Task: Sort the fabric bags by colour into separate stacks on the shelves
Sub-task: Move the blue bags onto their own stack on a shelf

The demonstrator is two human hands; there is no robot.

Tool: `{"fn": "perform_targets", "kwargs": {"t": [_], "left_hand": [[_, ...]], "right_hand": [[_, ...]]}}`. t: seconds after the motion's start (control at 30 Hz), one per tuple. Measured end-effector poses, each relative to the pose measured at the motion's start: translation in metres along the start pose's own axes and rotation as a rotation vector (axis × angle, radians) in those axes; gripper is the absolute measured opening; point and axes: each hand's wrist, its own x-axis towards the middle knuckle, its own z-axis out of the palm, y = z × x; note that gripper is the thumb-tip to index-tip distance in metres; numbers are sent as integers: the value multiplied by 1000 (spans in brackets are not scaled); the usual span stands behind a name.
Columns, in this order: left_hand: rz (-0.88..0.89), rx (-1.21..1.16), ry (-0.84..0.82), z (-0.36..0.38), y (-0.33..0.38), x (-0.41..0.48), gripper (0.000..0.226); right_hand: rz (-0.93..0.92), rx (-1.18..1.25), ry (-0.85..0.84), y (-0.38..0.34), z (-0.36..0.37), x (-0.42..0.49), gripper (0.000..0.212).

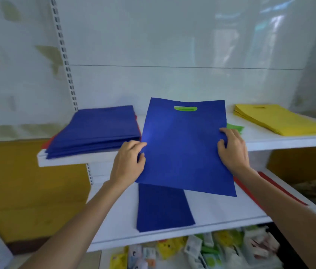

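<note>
I hold a flat blue fabric bag (pixel 184 146) in the air in front of the shelves. My left hand (pixel 129 162) pinches its left edge and my right hand (pixel 231 150) grips its right edge. Green shows through the bag's handle cut-out. A stack of blue bags (pixel 97 131) lies on the left of the upper shelf (pixel 281 141), with a red edge under it. Yellow bags (pixel 281 119) are stacked at the right. A green bag (pixel 234 127) peeks out behind the held one. Another blue bag (pixel 163 206) lies on the lower shelf (pixel 221 208).
A red bag (pixel 269 183) lies at the right of the lower shelf, partly under my right arm. Below it, a bottom shelf holds several small packets (pixel 201 251). A slotted white upright (pixel 65 61) runs up the left. Brown boxes (pixel 23 191) stand at the left.
</note>
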Motion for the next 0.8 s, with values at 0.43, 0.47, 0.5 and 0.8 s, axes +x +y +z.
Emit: {"fn": "perform_targets", "kwargs": {"t": [0.43,0.47,0.5,0.8], "left_hand": [[-78,-281,-626,181,121,-173,44],[-100,-279,-667,189,120,-183,44],[-126,-278,-698,197,116,-191,45],[-333,-175,-706,240,13,-200,44]], "right_hand": [[458,-281,-142,197,-85,-181,33],[483,-291,-167,204,-81,-191,33],[498,-297,-195,210,-75,-198,33],[422,-273,-465,223,56,-187,42]]}}
